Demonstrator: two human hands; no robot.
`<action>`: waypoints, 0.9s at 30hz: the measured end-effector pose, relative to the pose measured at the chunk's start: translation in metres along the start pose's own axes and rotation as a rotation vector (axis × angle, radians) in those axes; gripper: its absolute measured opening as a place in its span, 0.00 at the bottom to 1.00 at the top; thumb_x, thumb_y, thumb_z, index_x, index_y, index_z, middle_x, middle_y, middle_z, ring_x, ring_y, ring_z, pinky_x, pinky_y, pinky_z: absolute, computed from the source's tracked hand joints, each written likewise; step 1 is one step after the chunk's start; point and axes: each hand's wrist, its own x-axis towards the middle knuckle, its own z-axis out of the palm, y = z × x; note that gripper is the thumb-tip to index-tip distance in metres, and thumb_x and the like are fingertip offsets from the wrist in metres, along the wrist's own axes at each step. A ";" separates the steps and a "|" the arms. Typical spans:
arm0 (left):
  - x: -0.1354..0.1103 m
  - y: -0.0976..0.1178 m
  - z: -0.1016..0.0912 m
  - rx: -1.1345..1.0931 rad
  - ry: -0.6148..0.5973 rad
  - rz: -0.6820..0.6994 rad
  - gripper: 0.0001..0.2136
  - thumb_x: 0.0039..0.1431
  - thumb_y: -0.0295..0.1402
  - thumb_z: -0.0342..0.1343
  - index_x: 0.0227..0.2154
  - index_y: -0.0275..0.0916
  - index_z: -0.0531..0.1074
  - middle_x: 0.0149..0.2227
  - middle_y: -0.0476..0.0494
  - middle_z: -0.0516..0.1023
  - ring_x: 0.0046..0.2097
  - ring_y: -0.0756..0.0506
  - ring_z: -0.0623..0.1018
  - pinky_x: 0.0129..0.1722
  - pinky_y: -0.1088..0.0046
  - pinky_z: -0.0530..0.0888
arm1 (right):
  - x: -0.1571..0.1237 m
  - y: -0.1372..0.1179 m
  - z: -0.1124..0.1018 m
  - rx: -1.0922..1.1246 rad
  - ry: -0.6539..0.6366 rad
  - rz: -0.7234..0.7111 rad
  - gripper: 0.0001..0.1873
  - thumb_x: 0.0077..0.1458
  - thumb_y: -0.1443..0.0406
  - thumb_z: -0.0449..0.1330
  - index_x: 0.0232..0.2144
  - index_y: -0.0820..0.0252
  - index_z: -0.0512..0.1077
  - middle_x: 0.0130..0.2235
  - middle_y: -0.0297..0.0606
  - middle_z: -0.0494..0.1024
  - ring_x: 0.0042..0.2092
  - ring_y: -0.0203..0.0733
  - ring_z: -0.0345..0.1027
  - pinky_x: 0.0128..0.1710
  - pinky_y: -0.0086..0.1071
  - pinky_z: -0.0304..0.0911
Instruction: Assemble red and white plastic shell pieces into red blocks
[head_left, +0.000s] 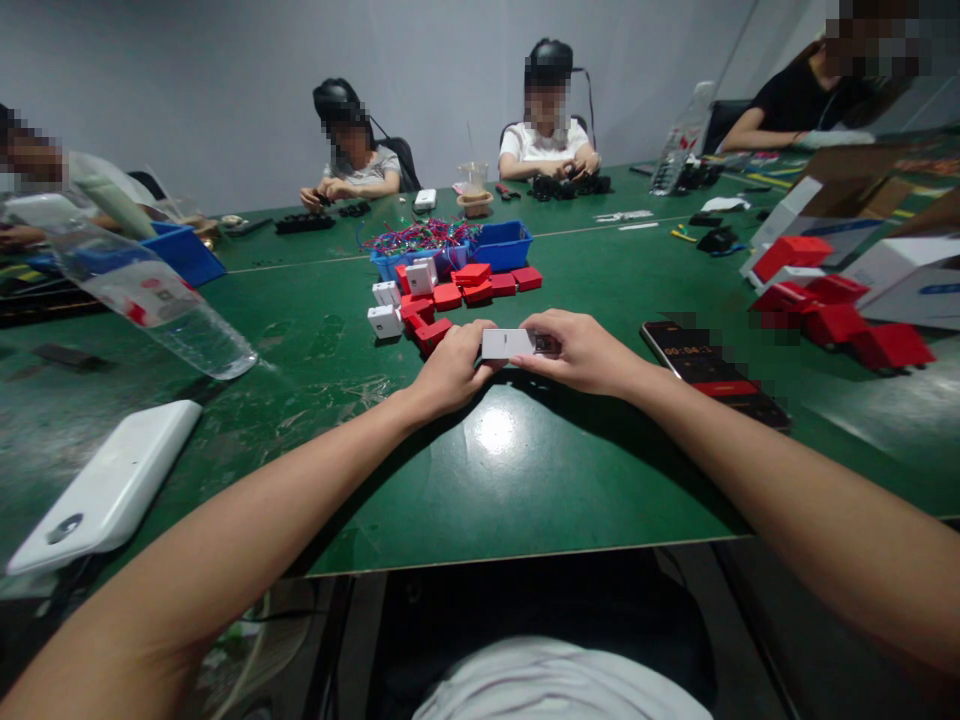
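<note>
A small white rectangular case [504, 344] is held level just above the green table. Closed round its left end are the thumb and fingers of my left hand [450, 370]. My right hand [576, 350] grips the other end, where a dark part shows between the fingers; its kind cannot be made out. Just beyond my left hand lie several red box-shaped pieces [448, 296] and a few similar white pieces [385, 322].
Blue bins [504, 246] stand behind the pieces, one heaped with coloured wires [420, 238]. A phone [709, 365] and more red pieces [832, 325] lie right. A plastic bottle [161, 300] and white power bank [112, 480] are left. Several people sit around the table.
</note>
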 end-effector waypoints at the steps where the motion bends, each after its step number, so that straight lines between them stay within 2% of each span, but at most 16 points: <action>1: 0.000 0.000 0.000 0.011 0.000 -0.001 0.15 0.60 0.32 0.55 0.50 0.37 0.66 0.47 0.37 0.76 0.43 0.41 0.73 0.45 0.61 0.71 | 0.000 0.000 0.000 -0.004 -0.004 0.000 0.15 0.58 0.55 0.61 0.39 0.61 0.73 0.35 0.41 0.76 0.34 0.41 0.65 0.34 0.32 0.56; 15: 0.000 -0.002 0.002 0.045 -0.002 0.020 0.16 0.61 0.32 0.54 0.52 0.36 0.66 0.50 0.34 0.75 0.44 0.40 0.73 0.47 0.60 0.71 | 0.000 -0.001 0.001 -0.009 -0.011 -0.007 0.13 0.58 0.56 0.61 0.37 0.61 0.72 0.34 0.39 0.74 0.34 0.41 0.64 0.34 0.32 0.55; 20: 0.002 -0.007 0.000 -0.014 -0.032 0.042 0.21 0.61 0.42 0.57 0.54 0.37 0.65 0.53 0.34 0.75 0.50 0.38 0.74 0.52 0.57 0.70 | 0.000 -0.001 0.000 -0.014 -0.033 0.007 0.13 0.59 0.56 0.61 0.36 0.61 0.72 0.36 0.42 0.74 0.36 0.42 0.65 0.34 0.33 0.55; 27: 0.001 -0.007 -0.007 0.014 -0.114 0.096 0.25 0.67 0.45 0.47 0.60 0.33 0.59 0.60 0.29 0.69 0.58 0.36 0.70 0.59 0.54 0.66 | 0.000 0.000 0.000 -0.027 -0.057 -0.020 0.14 0.61 0.56 0.59 0.35 0.62 0.69 0.35 0.41 0.73 0.35 0.42 0.64 0.34 0.32 0.55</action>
